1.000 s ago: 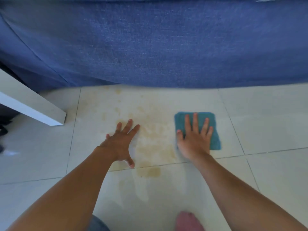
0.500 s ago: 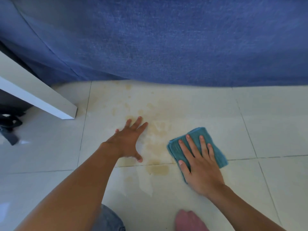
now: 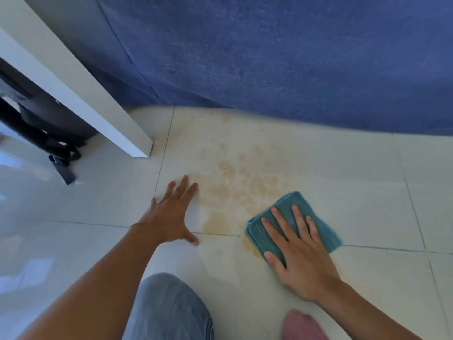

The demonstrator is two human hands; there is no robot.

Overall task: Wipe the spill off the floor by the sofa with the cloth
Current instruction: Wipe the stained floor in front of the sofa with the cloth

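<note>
Right hand [image 3: 297,249] lies flat on the folded teal cloth [image 3: 291,220], fingers [image 3: 300,218] spread and stretched out straight, palm pressing the cloth down onto the pale tiled floor [image 3: 343,192]; nothing is pinched or gripped, just a flat press. The cloth sits at the right edge of the tan spill [image 3: 235,185], its near-left corner touching a darker patch of the stain at the grout line. Left hand [image 3: 170,214] is on the other side of the spill, open wide with the fingers fanned and the thumb out, planted bare on the tile and holding nothing. The spill spreads between the two hands and runs away toward the blue sofa [image 3: 269,57], which hangs just beyond it. Left of the spill stands a white table leg [image 3: 103,111], and near the person a denim-clad knee [image 3: 169,307] juts in.
</note>
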